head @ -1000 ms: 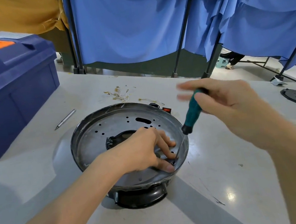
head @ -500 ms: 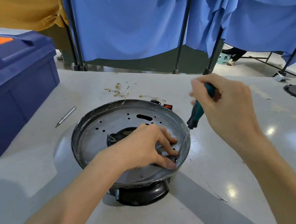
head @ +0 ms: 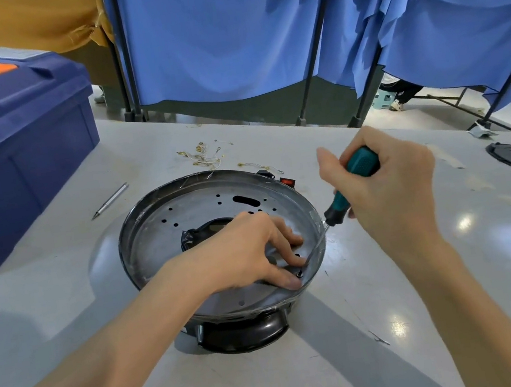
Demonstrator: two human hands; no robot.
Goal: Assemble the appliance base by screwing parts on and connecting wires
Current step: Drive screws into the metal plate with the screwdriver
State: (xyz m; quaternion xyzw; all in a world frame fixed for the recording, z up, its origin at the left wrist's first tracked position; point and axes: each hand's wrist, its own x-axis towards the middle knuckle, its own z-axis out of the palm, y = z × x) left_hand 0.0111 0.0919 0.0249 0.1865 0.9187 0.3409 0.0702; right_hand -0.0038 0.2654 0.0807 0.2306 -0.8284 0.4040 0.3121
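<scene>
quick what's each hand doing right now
Left hand: pinches a small part on the plate.
Right hand: grips the screwdriver, tip down at the part.

I'm seeing my left hand [head: 244, 255] covering whatever lies under it on the appliance base [head: 167, 237]; the screwdriver [head: 339, 210] shaft is blurring, and the blue toolbox [head: 7, 159] is running off the left edge.
</scene>
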